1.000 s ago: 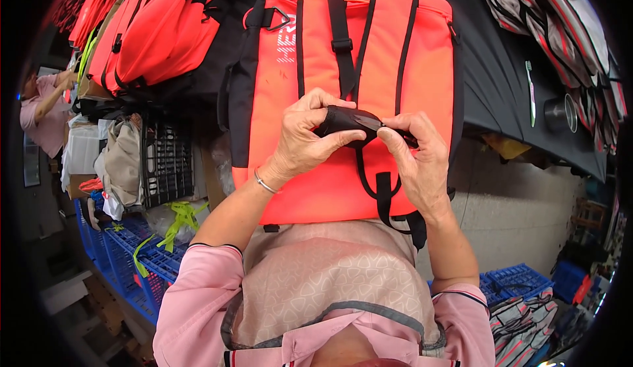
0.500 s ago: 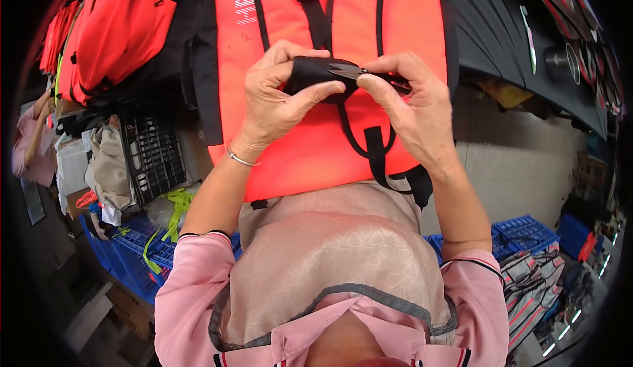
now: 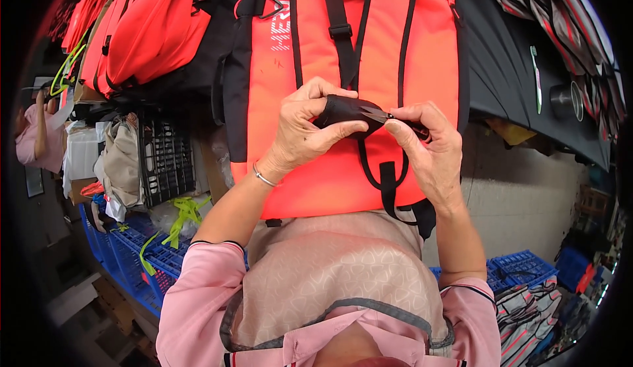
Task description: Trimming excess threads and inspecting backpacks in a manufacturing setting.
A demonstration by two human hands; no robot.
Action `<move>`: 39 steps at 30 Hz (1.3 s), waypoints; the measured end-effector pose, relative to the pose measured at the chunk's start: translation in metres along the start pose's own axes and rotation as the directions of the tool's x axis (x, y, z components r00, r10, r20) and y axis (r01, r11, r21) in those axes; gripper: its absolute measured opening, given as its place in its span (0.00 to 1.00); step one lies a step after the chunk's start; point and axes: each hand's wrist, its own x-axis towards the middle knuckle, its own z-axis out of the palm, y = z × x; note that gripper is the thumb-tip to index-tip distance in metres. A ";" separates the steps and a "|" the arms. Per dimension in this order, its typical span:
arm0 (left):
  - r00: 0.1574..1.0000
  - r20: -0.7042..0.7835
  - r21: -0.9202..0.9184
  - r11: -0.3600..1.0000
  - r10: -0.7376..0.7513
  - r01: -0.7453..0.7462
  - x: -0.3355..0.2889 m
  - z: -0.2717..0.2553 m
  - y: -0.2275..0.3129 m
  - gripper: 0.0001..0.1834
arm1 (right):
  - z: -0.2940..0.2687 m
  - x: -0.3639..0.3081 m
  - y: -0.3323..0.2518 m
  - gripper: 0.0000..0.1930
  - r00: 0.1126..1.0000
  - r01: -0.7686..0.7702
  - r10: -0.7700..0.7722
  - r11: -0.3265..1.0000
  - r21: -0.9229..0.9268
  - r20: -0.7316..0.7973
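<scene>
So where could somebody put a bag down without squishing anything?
The dark tabletop right of the orange backpack is bare up to the round black cup. Left of the backpack, red bags and a black crate crowd everything.

The backpack is bright orange with black straps and white lettering; the folded strap piece is black; the sleeves are pink; the apron is beige with a faint scale pattern; the crates are blue
</scene>
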 end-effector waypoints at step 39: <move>0.925 0.141 0.000 0.935 -0.351 0.355 0.004 0.000 -0.009 0.13 | 0.006 0.048 0.014 0.13 0.787 0.611 -0.575 0.679 -0.407 0.224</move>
